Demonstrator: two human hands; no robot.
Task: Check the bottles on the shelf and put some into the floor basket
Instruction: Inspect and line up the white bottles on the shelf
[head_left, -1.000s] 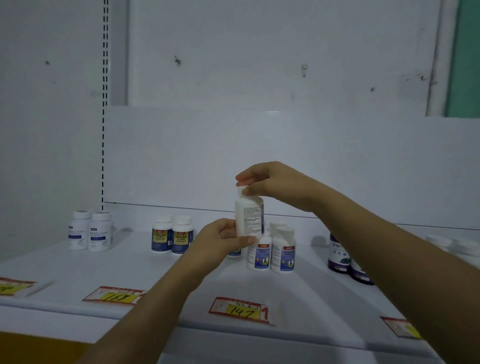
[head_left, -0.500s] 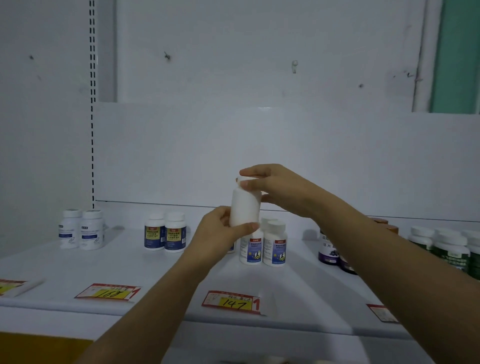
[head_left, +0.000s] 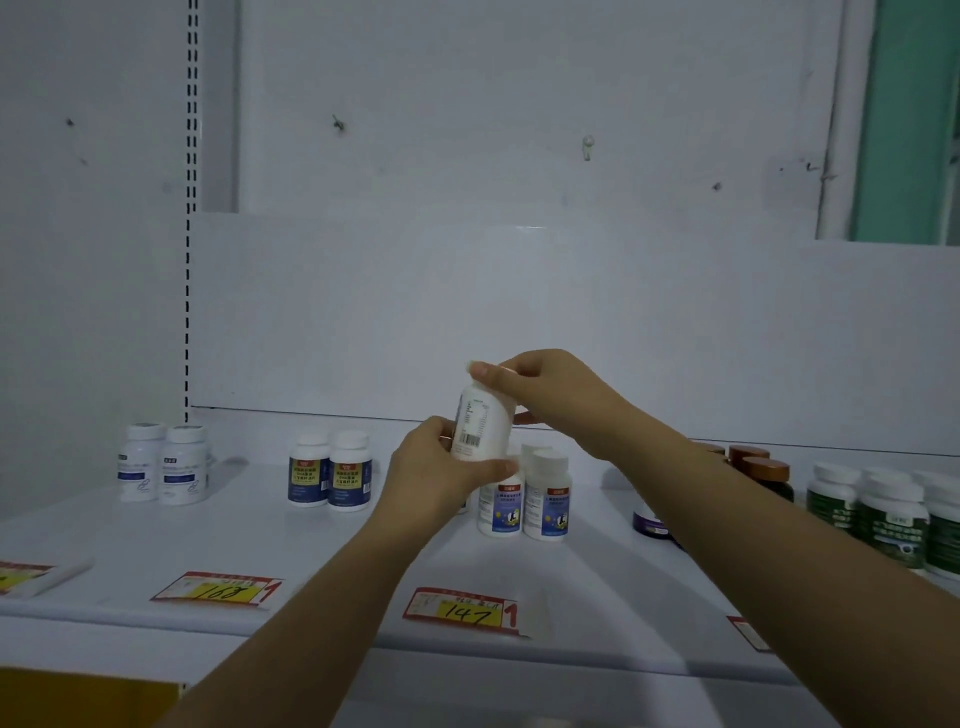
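White shelf (head_left: 156, 545), seemingly metal, dim.

place: probably a shop | price tags (head_left: 464, 611) | shelf (head_left: 130, 551) bottles

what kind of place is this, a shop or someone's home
Most likely a shop, perhaps a pharmacy aisle. A white shelf carries small groups of matching supplement bottles, and handwritten price tags sit along its front edge. Both hands hold one white bottle up.
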